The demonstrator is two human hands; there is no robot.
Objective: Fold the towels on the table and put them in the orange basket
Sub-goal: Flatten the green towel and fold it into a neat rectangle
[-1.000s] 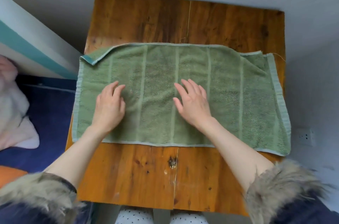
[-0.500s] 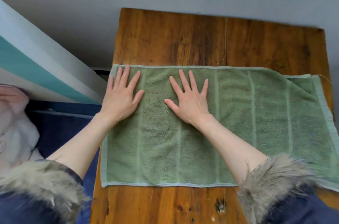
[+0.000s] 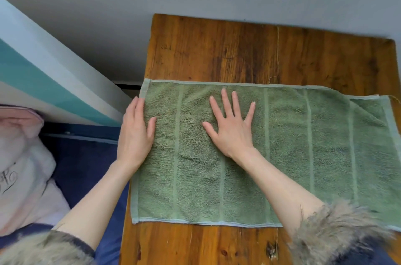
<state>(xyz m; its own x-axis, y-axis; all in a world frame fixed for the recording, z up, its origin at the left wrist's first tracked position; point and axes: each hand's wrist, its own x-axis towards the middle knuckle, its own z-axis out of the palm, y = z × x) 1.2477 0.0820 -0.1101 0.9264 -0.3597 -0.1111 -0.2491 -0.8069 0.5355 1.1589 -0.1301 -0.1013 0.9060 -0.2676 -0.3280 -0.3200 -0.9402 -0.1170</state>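
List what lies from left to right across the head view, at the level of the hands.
Pale pink bedding → dark blue cover → left hand at the green towel's left edge → right hand flat on the towel → turned-over corner at the towel's right end.

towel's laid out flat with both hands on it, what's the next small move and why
Probably pinch the short left edge with the left hand, which already rests there, and fold it rightward. The green towel lies spread on the wooden table, the right hand flat at its middle.
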